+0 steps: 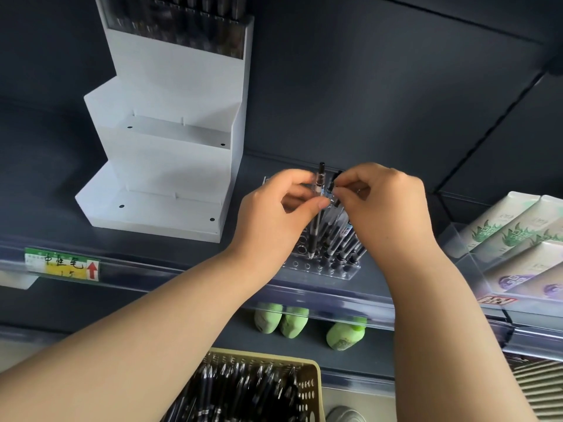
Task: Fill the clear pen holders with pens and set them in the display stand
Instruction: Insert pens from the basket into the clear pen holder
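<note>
**A:** What does the left hand hold?

**B:** The left hand (274, 214) is curled narrow. Its thumb and fingers pinch a pen (318, 190) on its upper half. The pen stands almost upright, with its tip down in the clear pen holder (323, 268).

**A:** And the right hand?

**B:** The right hand (390, 214) is curled too. Its fingertips pinch the top of a second pen (332, 184), just beside the first. The fingers hide the rest of that grip.

**A:** How do the arms lie?

**B:** Both bare forearms reach up from the lower corners and converge. The hands nearly meet above the holder, with their backs to the camera.

**A:** Where does the holder sit?

**B:** It sits on the dark shelf (45, 214) near the front edge, to the right of the white display stand (170, 166) and apart from it. Leaning pens crowd its right part, and round holes show at its left.

**A:** And the stand?

**B:** It is stepped, and a row of dark pens stands in its top tier.

**A:** Are there more pens?

**B:** Loose pens (243, 388) lie heaped in a yellowish basket (315, 379) below the shelf.
</note>
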Available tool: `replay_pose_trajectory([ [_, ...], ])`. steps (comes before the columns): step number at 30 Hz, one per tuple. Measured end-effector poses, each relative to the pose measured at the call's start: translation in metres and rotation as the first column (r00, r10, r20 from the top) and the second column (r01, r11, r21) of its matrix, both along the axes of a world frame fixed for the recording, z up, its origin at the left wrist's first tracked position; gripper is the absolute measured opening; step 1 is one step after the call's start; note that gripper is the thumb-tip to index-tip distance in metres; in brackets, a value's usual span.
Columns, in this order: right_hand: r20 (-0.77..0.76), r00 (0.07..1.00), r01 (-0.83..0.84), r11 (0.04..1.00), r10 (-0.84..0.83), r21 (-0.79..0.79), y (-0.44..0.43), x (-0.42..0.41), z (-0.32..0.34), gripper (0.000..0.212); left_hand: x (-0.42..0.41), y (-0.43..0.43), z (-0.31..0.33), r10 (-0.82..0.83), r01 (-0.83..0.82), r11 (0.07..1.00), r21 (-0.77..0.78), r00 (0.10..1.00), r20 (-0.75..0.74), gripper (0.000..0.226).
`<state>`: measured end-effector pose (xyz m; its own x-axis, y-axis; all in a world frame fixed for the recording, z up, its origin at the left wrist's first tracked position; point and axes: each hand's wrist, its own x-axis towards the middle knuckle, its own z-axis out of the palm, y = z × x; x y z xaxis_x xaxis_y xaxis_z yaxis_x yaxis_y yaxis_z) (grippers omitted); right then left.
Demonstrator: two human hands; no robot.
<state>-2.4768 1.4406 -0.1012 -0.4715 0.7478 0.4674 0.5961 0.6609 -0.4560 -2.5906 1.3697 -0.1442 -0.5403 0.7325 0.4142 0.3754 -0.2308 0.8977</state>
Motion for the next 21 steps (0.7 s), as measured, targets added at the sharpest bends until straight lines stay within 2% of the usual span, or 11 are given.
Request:
replay_pose_trajectory([
  [13, -0.022, 0.999, 0.024, 1.0, -0.024, 0.0, -0.003, 0.004, 0.004, 0.007, 0.008, 0.002, -0.002, -0.067, 0.065, 0.996, 0.062, 0.998, 0.019, 0.032],
  [16, -0.012, 1.0, 0.022, 1.0, -0.022, -0.016, -0.004, 0.005, 0.004, 0.01, 0.009, 0.005, -0.008, -0.098, 0.098, 0.995, 0.011, 0.995, -0.017, 0.026],
  [19, -0.008, 0.999, 0.034, 0.999, -0.034, -0.007, -0.003, 0.006, 0.003, 0.008, 0.01, 0.009, -0.016, -0.137, 0.122, 0.983, -0.137, 0.984, -0.114, 0.019],
  [21, -0.009, 0.999, 0.038, 0.999, -0.038, 0.012, -0.002, 0.007, 0.004, 0.007, 0.009, 0.012, -0.019, -0.149, 0.118, 0.973, -0.198, 0.977, -0.15, 0.022],
])
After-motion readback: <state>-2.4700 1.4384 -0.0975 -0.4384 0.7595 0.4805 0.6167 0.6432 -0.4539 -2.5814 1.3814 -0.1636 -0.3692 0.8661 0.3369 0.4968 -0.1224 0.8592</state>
